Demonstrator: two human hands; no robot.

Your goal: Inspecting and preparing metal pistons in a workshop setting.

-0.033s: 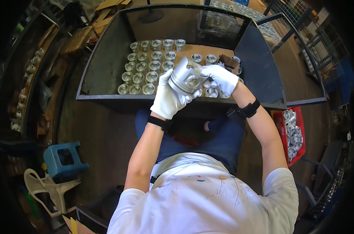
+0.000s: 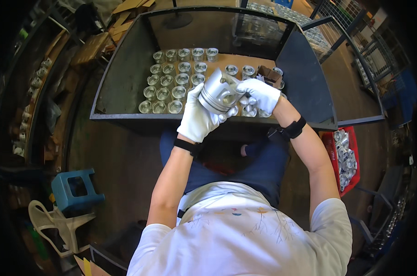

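Observation:
A silver metal piston (image 2: 214, 95) is held up tilted over the front edge of the workbench. My left hand (image 2: 197, 118), in a white glove, wraps round its ringed lower end from the left and below. In a matching glove, my right hand (image 2: 259, 94) has its fingers closed at the piston's right edge, beside the opening in its side. The fingertips there are partly hidden. Behind the piston, rows of similar pistons (image 2: 162, 94) stand upright on the brown bench surface (image 2: 222, 59).
Dark panels (image 2: 305, 69) wall the bench on three sides. A small brown carton (image 2: 269, 76) sits among the pistons at right. Beside my right arm is a red basket (image 2: 354, 177) of metal parts. A blue stool (image 2: 75, 187) and a pale plastic chair (image 2: 63, 225) stand at left.

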